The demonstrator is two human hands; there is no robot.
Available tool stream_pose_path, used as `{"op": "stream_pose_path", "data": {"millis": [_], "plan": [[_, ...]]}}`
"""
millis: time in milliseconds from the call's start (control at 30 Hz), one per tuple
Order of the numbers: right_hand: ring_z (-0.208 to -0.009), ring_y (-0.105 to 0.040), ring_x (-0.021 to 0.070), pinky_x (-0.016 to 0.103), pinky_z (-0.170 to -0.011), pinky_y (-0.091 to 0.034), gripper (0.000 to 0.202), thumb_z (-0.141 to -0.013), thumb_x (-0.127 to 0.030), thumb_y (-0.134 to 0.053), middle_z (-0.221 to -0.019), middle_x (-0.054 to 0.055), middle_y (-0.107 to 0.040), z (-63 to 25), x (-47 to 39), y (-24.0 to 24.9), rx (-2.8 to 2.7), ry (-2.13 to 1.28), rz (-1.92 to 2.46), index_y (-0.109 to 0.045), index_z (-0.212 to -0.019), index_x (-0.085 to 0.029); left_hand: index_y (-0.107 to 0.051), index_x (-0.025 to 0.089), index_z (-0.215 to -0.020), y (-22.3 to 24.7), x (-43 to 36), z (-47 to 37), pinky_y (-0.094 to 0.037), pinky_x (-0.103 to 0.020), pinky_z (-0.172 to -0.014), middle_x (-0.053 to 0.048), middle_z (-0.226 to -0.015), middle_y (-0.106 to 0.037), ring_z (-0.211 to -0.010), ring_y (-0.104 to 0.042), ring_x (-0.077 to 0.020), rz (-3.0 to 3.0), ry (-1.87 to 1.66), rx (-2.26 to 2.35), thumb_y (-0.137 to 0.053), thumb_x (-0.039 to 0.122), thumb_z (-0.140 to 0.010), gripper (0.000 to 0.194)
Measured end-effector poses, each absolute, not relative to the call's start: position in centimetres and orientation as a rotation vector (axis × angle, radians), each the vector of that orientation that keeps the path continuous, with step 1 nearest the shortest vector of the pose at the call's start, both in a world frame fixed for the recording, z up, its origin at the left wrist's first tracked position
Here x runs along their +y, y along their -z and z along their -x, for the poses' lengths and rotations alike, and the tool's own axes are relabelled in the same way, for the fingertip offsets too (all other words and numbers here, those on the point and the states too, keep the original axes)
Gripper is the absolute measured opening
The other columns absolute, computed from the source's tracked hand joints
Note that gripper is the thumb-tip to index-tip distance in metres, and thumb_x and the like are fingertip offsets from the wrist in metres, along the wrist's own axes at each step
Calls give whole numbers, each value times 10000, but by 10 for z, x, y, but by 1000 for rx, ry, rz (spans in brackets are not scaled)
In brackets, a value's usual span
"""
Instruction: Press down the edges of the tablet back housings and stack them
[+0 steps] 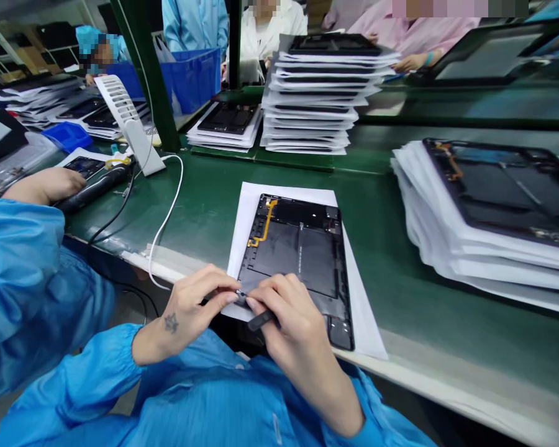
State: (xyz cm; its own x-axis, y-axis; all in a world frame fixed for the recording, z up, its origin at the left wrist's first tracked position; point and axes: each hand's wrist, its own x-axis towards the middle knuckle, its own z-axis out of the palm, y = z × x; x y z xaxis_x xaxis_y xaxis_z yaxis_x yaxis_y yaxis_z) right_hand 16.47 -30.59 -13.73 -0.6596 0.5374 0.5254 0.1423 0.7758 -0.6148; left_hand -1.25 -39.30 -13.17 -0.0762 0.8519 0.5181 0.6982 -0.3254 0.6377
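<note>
In front of me a black tablet housing (317, 248) with an orange flex cable (266, 226) lies on a sheet of white paper (361, 310). My left hand (190, 307) is at the housing's near left corner, thumb and forefinger pinched together; whatever lies between them is too small to make out. Close beside it, my right hand (293, 313) reaches over the near edge, its fingers closed around a short black stick-like tool (261, 320). The fingertips of both hands almost meet at that corner, and the right hand hides part of the housing.
To the right stands a stack of housings and paper (484, 223); a taller stack (307, 99) rises at the back. A white slotted stand (133, 133) and white cable (172, 214) are at left. A co-worker's hand (51, 185) rests nearby. Blue bin (193, 77) behind.
</note>
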Motion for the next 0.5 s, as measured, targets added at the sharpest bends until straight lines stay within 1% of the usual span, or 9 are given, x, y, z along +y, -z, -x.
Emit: {"op": "stream_pose_path", "data": {"millis": [133, 267, 367, 433, 500], "plan": [[-790, -459, 193, 331, -689, -357, 231, -917, 22, -518, -852, 31, -591, -165, -306, 138, -2236, -730, 508, -592, -879, -193, -672, 176, -1011, 134, -391, 8, -518, -182, -755, -11, -892, -704, -812, -660, -100, -2009, -1386, 1689, -645, 119, -956, 83], [-805, -466, 190, 329, -694, -362, 210, -932, 3, -520, -859, 35, -592, -165, -306, 138, -2242, -726, 508, -592, -871, -185, -665, 168, -986, 133, -388, 5, -512, -183, -740, -12, -875, -703, -794, -659, -101, -2029, -1389, 1680, -636, 107, -958, 73], [-783, -459, 188, 331, -676, -362, 193, -966, -40, -503, -840, 41, -594, -164, -306, 137, -2262, -645, 494, -608, -876, -175, -641, 165, -975, 131, -386, 8, -515, -206, -739, -21, -871, -687, -798, -647, -115, -2114, -1346, 1685, -591, 114, -984, 72], [-790, -470, 194, 337, -675, -373, 170, -983, -70, -499, -863, 52, -622, -165, -306, 136, -2285, -556, 483, -637, -947, -163, -627, 162, -978, 131, -386, 13, -515, -230, -738, -31, -873, -672, -807, -633, -130, -2190, -1256, 1705, -547, 129, -1009, 91], [-814, -493, 200, 343, -685, -397, 196, -987, -68, -483, -925, 73, -658, -167, -306, 135, -2310, -494, 464, -650, -1055, -143, -615, 155, -986, 130, -386, 19, -510, -255, -734, -38, -873, -652, -808, -613, -143, -2269, -1118, 1726, -512, 147, -1027, 111]]}}
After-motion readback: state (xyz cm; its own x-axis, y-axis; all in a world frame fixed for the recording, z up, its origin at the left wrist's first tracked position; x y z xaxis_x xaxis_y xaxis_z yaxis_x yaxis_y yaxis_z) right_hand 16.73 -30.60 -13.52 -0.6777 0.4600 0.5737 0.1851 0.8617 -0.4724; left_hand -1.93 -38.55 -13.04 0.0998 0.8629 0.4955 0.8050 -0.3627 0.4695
